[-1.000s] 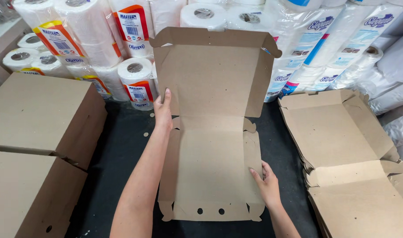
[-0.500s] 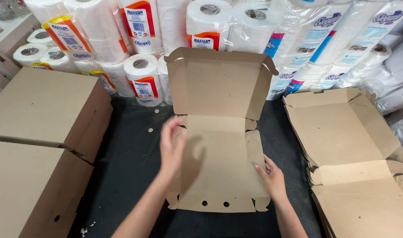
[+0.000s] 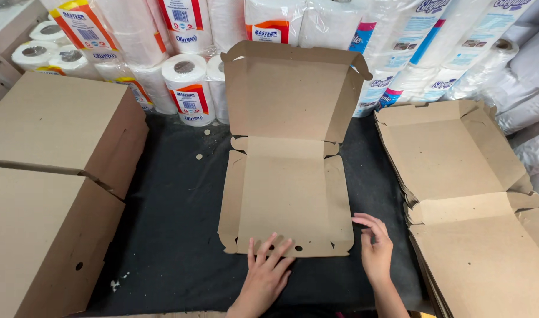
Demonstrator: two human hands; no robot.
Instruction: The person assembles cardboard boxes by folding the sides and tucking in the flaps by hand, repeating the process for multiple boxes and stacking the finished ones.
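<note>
Cardboard, brown and unprinted, forms a flat box blank (image 3: 290, 197) lying at the centre of a black table (image 3: 175, 235), with its lid panel (image 3: 290, 91) standing upright at 12 o'clock and its side flaps lying flat at 3 and 9 o'clock. Left hand (image 3: 266, 274) is at 6 o'clock of the blank, palm down, fingers spread, fingertips resting on the near front edge beside a row of small punched holes. Right hand (image 3: 375, 250) is at 4 o'clock, just off the blank's near right corner, fingers loosely curled and slightly apart, holding nothing; whether it touches the cardboard cannot be told. Closed cardboard boxes (image 3: 51, 176) stand at 9 o'clock. A stack of flat blanks (image 3: 463, 200) lies at 3 o'clock. Wrapped paper rolls (image 3: 181, 76) are stacked along the far edge from 10 to 2 o'clock.
</note>
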